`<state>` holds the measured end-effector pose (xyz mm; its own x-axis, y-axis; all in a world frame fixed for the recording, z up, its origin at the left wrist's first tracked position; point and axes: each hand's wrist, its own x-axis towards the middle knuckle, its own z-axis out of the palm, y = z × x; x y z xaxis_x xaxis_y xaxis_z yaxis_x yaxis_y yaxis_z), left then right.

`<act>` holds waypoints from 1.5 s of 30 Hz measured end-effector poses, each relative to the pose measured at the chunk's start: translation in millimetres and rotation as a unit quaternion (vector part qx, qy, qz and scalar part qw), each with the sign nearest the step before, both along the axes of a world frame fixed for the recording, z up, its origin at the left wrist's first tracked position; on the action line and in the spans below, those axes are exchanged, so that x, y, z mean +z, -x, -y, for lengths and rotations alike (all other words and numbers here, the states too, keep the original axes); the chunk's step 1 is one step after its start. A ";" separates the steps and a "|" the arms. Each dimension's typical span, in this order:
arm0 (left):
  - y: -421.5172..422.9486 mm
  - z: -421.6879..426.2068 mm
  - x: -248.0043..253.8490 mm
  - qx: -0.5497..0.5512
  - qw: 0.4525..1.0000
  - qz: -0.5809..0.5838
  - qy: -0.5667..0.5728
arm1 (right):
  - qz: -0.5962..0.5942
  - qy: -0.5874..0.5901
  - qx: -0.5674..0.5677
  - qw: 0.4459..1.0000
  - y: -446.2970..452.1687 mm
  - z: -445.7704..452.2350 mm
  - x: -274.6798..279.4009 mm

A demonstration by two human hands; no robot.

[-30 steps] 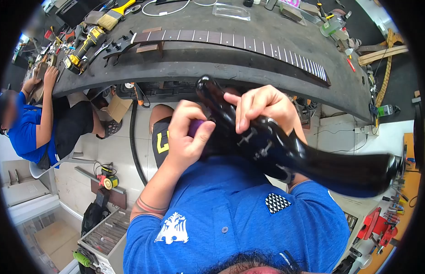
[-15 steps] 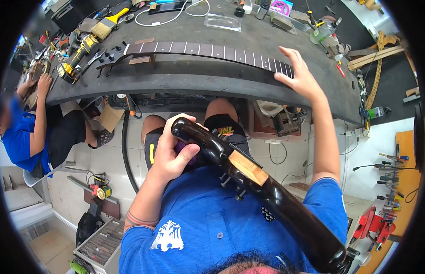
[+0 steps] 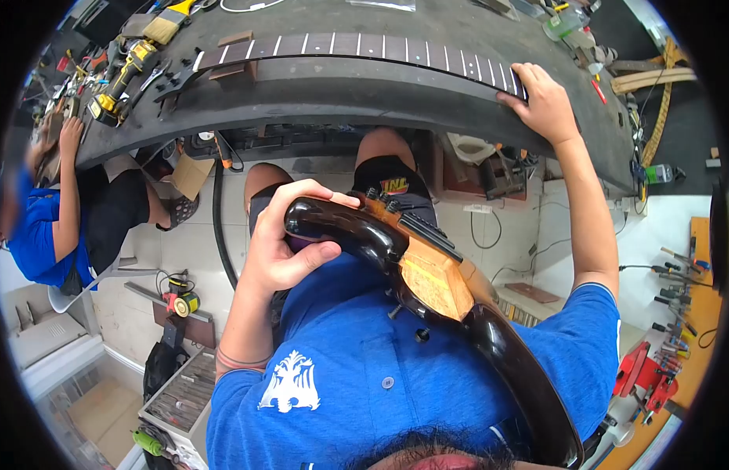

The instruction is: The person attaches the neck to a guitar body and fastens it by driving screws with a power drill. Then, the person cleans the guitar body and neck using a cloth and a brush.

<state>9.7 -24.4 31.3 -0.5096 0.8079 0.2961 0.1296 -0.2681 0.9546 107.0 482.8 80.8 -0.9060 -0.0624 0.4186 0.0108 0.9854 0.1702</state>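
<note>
A glossy black guitar body (image 3: 513, 352) leans against my torso, its bare-wood neck pocket (image 3: 435, 278) facing up. My left hand (image 3: 282, 243) grips its upper left end, with a bit of something purple beneath the fingers. Screws stick out of the body below the pocket. Across the workbench lies a guitar neck (image 3: 372, 48) with a dark fretboard, its headstock end at the left on a wooden support (image 3: 233, 69). My right hand (image 3: 543, 102) is closed around the neck's right end, thumb on the near edge.
The dark workbench (image 3: 317, 106) spans the top, with a yellow drill (image 3: 123, 82) and a brush (image 3: 167, 22) at its left. A co-worker in a blue shirt (image 3: 39, 227) sits at the far left. A red vise (image 3: 638, 376) is at lower right.
My right hand has left the guitar body and moved up and right to take the neck's end. The body has turned, bringing its wooden pocket into view.
</note>
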 end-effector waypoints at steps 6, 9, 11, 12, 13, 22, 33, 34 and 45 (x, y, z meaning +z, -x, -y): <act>0.3 -1.2 0.0 -0.001 1.000 0.006 -0.030 | -0.015 0.054 0.008 0.998 -23.0 39.7 10.3; 4.8 -3.6 6.0 -0.014 1.000 0.005 -0.023 | -0.034 0.128 0.033 0.991 -25.0 70.6 12.3; -0.3 -2.9 11.5 -0.005 0.999 0.040 -0.010 | -0.004 0.213 0.035 0.976 -26.0 92.9 14.0; -0.9 -2.6 11.4 -0.004 0.999 0.036 -0.006 | 0.018 0.262 0.041 0.964 -26.7 104.1 15.3; -0.7 -2.5 11.3 -0.001 1.000 0.031 -0.003 | 0.021 0.307 0.065 0.949 -27.2 113.0 13.6; 0.0 -3.3 9.7 0.017 1.000 0.007 -0.008 | 0.072 0.615 0.256 0.742 -19.8 193.4 20.8; -2.5 -1.0 11.8 0.043 0.999 -0.009 0.003 | 0.072 0.776 0.235 0.581 -15.6 231.9 40.1; -2.2 -1.4 11.1 0.043 0.999 -0.010 -0.001 | 0.069 0.781 0.239 0.573 -15.2 232.5 43.9; 2.2 -8.3 11.9 0.045 0.999 -0.026 -0.001 | 0.016 0.749 0.373 0.547 -16.0 237.9 87.4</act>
